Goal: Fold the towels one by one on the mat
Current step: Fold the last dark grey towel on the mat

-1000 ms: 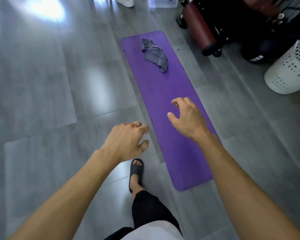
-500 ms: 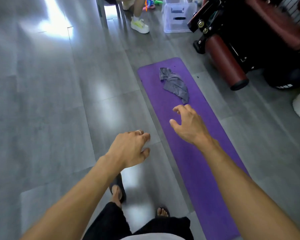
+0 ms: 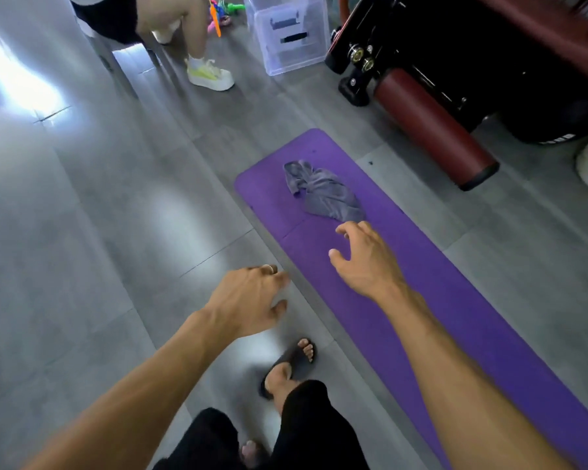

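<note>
While the right hand (image 3: 364, 262) reaches loose-fingered toward the towel (image 3: 325, 193) — both hands empty.

Grey tiled floor (image 3: 82, 232), glossy, with bright glare patches at the left. Directly on it: a long purple mat (image 3: 421, 300) running from lower right toward the middle, with a crumpled grey towel (image 3: 323, 193) near its far end. Beyond the mat, a clear plastic storage box (image 3: 287, 35) and a yellow-white sneaker (image 3: 209, 74) on someone's foot. At the right, a dark machine with a red padded roller (image 3: 431, 130). Beside the mat's left edge, a foot in a black sandal (image 3: 291, 364). Bright toys (image 3: 218, 15) at the top, blurred.
</note>
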Action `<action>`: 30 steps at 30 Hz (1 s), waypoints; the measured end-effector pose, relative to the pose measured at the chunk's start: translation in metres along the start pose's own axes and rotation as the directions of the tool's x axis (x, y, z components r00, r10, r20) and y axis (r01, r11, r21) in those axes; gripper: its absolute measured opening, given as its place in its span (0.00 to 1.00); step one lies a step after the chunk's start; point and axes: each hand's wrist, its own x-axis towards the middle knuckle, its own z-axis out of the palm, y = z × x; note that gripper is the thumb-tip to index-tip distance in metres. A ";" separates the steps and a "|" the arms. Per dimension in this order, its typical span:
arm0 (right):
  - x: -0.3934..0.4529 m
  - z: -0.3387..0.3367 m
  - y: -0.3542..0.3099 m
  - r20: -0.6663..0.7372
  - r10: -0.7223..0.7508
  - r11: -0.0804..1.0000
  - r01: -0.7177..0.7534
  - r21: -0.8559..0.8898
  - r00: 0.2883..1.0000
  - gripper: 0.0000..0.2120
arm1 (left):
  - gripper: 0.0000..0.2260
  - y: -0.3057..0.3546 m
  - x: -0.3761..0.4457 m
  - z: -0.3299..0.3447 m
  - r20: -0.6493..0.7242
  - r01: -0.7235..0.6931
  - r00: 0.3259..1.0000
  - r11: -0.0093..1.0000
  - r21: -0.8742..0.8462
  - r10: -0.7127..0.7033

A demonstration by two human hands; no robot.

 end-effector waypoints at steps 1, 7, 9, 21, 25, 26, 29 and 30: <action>0.023 0.005 0.007 0.001 0.013 1.000 -0.013 -0.001 1.000 0.19 | 0.16 -0.011 0.025 0.001 -0.003 -0.017 1.000 1.000 0.001 0.017; 0.148 0.035 0.056 -0.008 0.139 0.990 -0.138 0.028 0.990 0.18 | 0.17 -0.066 0.174 0.016 0.037 -0.135 0.990 0.991 0.013 0.134; 0.184 0.053 0.079 -0.022 0.211 0.976 -0.210 0.059 0.977 0.18 | 0.17 -0.081 0.227 0.031 0.062 -0.186 0.981 0.982 0.018 0.185; 0.403 0.250 0.270 -0.110 0.541 0.837 -0.522 0.161 0.834 0.20 | 0.17 -0.181 0.557 0.234 0.159 -0.435 0.895 0.895 0.098 0.417; 0.452 0.339 0.331 -0.108 0.506 0.862 -0.507 0.027 0.856 0.25 | 0.19 -0.203 0.627 0.324 0.141 -0.476 0.876 0.872 0.114 0.460; 0.461 0.358 0.344 -0.117 0.490 0.868 -0.496 -0.030 0.864 0.26 | 0.20 -0.208 0.642 0.346 0.120 -0.481 0.876 0.868 0.126 0.468; 0.480 0.403 0.382 -0.160 0.418 0.862 -0.446 -0.242 0.894 0.31 | 0.23 -0.219 0.676 0.401 0.045 -0.487 0.871 0.847 0.212 0.490; 0.482 0.414 0.394 -0.186 0.380 0.857 -0.420 -0.299 0.906 0.32 | 0.25 -0.222 0.684 0.415 0.012 -0.487 0.867 0.840 0.237 0.499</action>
